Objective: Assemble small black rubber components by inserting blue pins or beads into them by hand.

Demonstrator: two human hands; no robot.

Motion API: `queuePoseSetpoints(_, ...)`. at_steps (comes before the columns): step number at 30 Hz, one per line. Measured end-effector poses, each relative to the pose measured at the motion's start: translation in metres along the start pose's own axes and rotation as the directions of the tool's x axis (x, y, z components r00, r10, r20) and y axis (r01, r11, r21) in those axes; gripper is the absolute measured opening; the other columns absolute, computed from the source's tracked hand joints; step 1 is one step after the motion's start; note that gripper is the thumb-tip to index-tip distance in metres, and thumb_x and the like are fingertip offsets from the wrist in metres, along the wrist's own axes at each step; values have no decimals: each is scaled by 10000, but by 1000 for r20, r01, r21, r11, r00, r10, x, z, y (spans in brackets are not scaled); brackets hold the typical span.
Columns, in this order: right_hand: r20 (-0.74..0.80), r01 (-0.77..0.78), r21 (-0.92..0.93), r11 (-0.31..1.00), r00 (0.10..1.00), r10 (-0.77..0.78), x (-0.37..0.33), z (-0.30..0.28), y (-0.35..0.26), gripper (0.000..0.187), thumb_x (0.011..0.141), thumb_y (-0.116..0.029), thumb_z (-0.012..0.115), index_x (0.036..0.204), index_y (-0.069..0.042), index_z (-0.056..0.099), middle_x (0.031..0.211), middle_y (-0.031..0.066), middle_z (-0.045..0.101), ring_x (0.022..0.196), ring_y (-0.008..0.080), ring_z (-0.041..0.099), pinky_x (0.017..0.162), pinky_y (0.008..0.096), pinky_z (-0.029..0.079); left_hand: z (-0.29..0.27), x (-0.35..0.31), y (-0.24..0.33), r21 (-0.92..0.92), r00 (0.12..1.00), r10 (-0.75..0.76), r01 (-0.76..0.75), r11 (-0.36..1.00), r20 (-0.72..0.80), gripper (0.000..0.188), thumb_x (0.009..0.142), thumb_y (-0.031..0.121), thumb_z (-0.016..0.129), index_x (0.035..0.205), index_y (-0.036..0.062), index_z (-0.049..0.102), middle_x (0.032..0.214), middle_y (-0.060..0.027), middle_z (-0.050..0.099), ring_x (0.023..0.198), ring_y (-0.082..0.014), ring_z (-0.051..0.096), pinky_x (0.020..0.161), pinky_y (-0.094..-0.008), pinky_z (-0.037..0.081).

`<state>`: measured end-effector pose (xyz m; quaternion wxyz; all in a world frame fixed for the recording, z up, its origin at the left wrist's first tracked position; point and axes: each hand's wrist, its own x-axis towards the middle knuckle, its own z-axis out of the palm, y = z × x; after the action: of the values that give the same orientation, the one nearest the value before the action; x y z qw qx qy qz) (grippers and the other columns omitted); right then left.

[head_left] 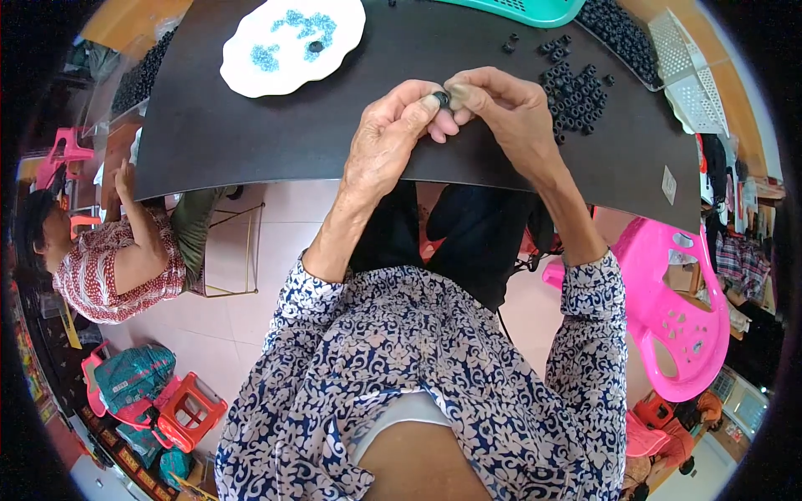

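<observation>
My left hand (pixel 386 138) is closed, thumb and index finger pinching a small round black part (pixel 441 99) above the near half of the dark table. Right beside that part, my right hand (pixel 511 108) has its thumb and fingertips pressed together; whatever lies between them is too small to make out. To the right of my hands, a pile of small black ring-shaped parts (pixel 576 100) is spread on the table. A white scalloped plate (pixel 288 73) at the back left carries small clear-blue pieces (pixel 266 58) and one black part (pixel 315 47).
The dark table (pixel 251 142) curves across in front of me. A green tray (pixel 535 10) and a white perforated basket (pixel 700 79) stand at the far right. On the floor to my right is a pink plastic chair (pixel 706 334). Another person (pixel 125 259) sits at the left.
</observation>
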<state>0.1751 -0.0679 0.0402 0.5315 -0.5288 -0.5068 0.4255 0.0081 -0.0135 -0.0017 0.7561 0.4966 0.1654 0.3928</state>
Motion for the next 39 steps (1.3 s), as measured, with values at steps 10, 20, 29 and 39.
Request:
queuePoseSetpoints(10, 23, 19, 140, 990, 999, -22, -6, 2, 16, 133, 900, -22, 646, 1026, 21, 653, 882, 28, 665, 783, 79, 597, 730, 216, 487, 6, -5, 11, 182, 999, -37, 41, 982, -26, 205, 987, 89, 484, 1081, -52, 601, 875, -79, 669, 784, -119, 620, 719, -248, 501)
queuePoseSetpoints(20, -11, -26, -97, 995, 1000, 25, 12, -5, -9, 114, 907, -73, 648, 970, 18, 677, 822, 14, 660, 695, 58, 588, 646, 199, 478, 3, -7, 6, 165, 1000, -27, 28, 986, -12, 205, 997, 131, 507, 1074, -33, 604, 812, -44, 654, 761, -90, 593, 712, -235, 490)
queuePoseSetpoints(29, 46, 71, -556, 828, 997, -54, -1, -5, -16, 105, 839, -88, 679, 897, -2, 684, 638, -3, 606, 579, 16, 494, 524, 209, 408, 8, -6, 12, 227, 998, -50, 59, 972, -44, 183, 986, 127, 518, 1021, -25, 614, 806, -38, 653, 747, -83, 576, 710, -231, 479)
queuePoseSetpoints(39, -120, 9, -504, 864, 989, -81, -51, -4, -12, 78, 835, -51, 691, 900, -8, 685, 625, 16, 582, 515, 45, 472, 475, 230, 379, 9, -6, 7, 120, 998, -45, 50, 992, -47, 192, 994, 109, 500, 1050, -42, 602, 845, -66, 645, 795, -106, 570, 783, -245, 475)
